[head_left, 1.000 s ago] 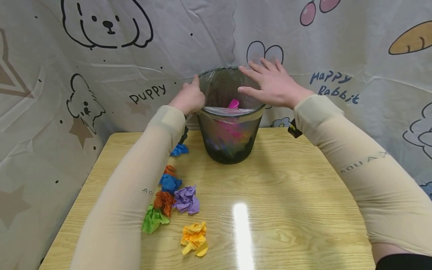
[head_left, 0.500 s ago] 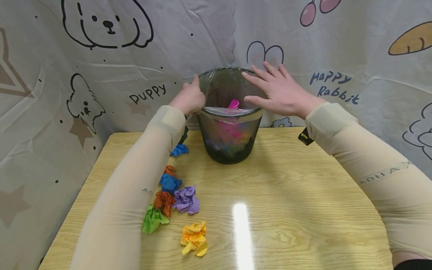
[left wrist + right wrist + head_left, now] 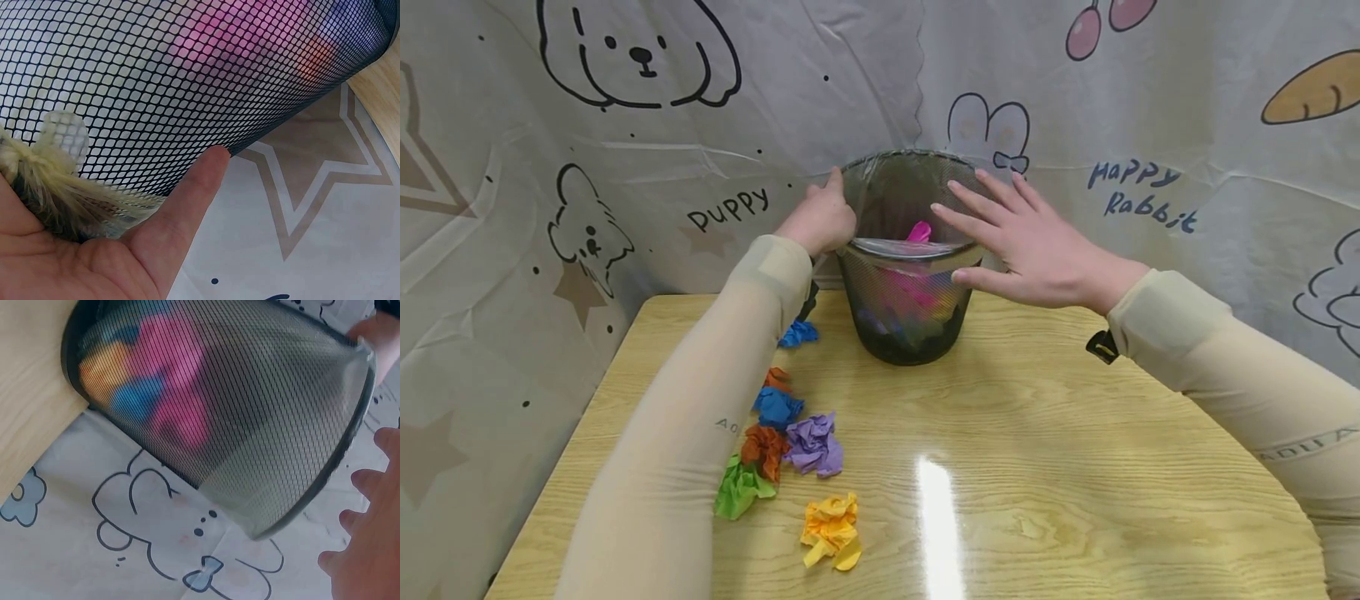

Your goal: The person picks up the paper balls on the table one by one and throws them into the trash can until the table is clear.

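A black wire-mesh wastebasket (image 3: pixel 880 296) with a clear plastic liner stands upright at the back of the table. My left hand (image 3: pixel 820 218) grips its left rim, with the thumb (image 3: pixel 187 206) along the outer mesh beside a bunched bit of liner (image 3: pixel 69 187). Pink crumpled paper (image 3: pixel 919 232) shows inside, along with blue and orange pieces seen through the mesh in the right wrist view. My right hand (image 3: pixel 1037 254), fingers spread and holding nothing, hovers at the basket's right side. A gap separates its fingertips from the rim (image 3: pixel 340 453) in the right wrist view.
Left of the middle lie crumpled paper balls: yellow (image 3: pixel 832 531), purple (image 3: pixel 815 445), green (image 3: pixel 741 487), blue (image 3: pixel 778 407) and orange (image 3: pixel 764 451). Another blue ball (image 3: pixel 798 333) lies near the basket. A printed cloth (image 3: pixel 865 75) hangs behind the wooden table (image 3: pixel 1075 450).
My right hand has drawn back from the basket's opening, moving right and down toward me with fingers spread. The left hand and the basket have stayed put.
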A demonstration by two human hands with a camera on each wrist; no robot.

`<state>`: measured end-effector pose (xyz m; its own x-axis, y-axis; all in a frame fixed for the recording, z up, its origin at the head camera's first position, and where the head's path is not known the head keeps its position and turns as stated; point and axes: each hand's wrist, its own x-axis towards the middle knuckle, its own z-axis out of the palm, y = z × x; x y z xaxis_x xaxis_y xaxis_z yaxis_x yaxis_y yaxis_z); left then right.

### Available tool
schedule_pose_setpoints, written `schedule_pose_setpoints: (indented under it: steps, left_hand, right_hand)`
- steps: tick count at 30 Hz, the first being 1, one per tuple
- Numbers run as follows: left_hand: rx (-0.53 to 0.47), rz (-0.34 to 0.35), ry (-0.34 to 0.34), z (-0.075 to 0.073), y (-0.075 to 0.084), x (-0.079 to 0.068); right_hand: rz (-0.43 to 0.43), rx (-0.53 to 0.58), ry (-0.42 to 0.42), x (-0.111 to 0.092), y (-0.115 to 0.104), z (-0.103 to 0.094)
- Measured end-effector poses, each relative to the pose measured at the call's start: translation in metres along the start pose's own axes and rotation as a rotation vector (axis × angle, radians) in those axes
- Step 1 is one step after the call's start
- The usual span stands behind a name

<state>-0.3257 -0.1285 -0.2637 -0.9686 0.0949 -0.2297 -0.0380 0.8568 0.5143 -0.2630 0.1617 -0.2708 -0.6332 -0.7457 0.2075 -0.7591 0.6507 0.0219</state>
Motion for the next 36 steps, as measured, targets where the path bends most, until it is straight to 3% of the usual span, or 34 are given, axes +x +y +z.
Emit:
schedule_pose_setpoints:
  steps: [10, 21, 28, 36]
  left_hand:
    - [-0.012, -0.008, 0.000, 0.001, -0.002, 0.003]
    - [-0.010, -0.011, -0.003, 0.000, -0.001, 0.001]
    - [-0.014, -0.013, -0.001, 0.000, 0.000, 0.001]
    - [-0.021, -0.013, -0.005, 0.001, -0.001, 0.002]
  right_hand:
    - [-0.142, -0.032, 0.021, -0.020, -0.020, 0.011]
    - [-0.366, -0.029, 0.061, -0.036, -0.058, 0.036]
    - [-0.432, 0.036, 0.005, -0.041, -0.080, 0.058]
    - [-0.488, 0.089, -0.114, -0.044, -0.104, 0.097]
